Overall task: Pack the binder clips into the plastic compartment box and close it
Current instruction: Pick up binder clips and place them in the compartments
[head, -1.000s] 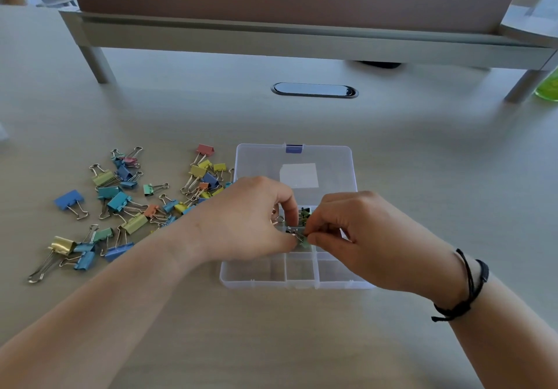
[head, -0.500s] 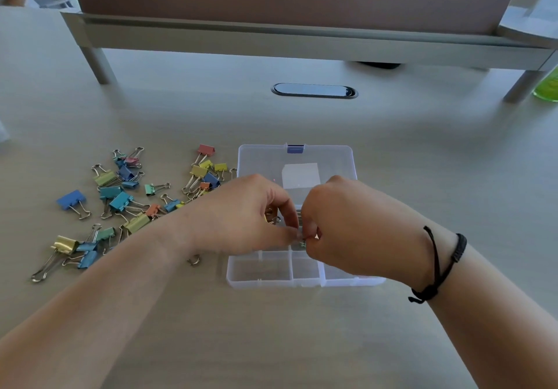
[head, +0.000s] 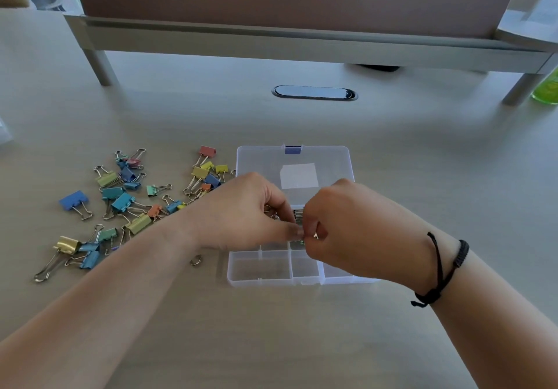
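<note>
A clear plastic compartment box (head: 259, 271) lies open on the desk, its lid (head: 262, 159) folded back with a blue latch (head: 293, 149). My left hand (head: 241, 213) and my right hand (head: 347, 225) meet over the box's middle compartments. Together their fingertips pinch a small binder clip (head: 299, 218) with silver wire handles; most of it is hidden by my fingers. Several coloured binder clips (head: 126, 201) lie scattered on the desk left of the box. The near compartments look empty.
A loose wire handle (head: 195, 259) lies by my left wrist. A monitor stand (head: 302, 41) spans the back of the desk, with a black cable grommet (head: 314, 92) in front of it and a green bottle (head: 546, 89) at far right.
My hands have drawn closer together over the box, the right hand shifting left and slightly up. The view moved a little; the clip stays pinched between both hands.
</note>
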{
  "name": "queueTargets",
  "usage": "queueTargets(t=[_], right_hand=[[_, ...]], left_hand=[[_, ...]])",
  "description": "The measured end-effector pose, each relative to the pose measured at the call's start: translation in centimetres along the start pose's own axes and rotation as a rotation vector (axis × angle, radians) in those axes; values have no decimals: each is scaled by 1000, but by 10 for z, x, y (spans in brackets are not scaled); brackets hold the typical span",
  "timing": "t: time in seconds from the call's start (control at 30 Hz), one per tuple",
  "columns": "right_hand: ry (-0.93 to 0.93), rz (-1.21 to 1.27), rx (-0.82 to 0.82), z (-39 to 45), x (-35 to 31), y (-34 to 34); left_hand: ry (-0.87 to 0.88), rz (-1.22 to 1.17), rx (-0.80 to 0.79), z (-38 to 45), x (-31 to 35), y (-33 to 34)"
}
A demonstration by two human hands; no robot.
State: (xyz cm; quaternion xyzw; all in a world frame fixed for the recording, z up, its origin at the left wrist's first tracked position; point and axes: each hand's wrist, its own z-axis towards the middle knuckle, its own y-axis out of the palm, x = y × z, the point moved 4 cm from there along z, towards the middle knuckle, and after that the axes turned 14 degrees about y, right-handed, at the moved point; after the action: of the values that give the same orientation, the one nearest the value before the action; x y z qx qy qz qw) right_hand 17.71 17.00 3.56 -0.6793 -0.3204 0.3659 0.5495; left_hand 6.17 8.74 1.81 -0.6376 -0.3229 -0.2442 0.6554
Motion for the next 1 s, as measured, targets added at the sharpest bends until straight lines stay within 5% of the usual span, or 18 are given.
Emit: queueTargets(t=[0.5, 0.8, 1.0], right_hand=[[-43, 160, 55, -4, 8, 5], [103, 297, 3, 3, 15, 7], [115, 435, -39, 2, 23, 7]], left_hand=[[16, 51, 2, -3, 0, 0], [-9, 106, 23, -1, -4, 2], [-52, -257, 196, -3, -1, -2]])
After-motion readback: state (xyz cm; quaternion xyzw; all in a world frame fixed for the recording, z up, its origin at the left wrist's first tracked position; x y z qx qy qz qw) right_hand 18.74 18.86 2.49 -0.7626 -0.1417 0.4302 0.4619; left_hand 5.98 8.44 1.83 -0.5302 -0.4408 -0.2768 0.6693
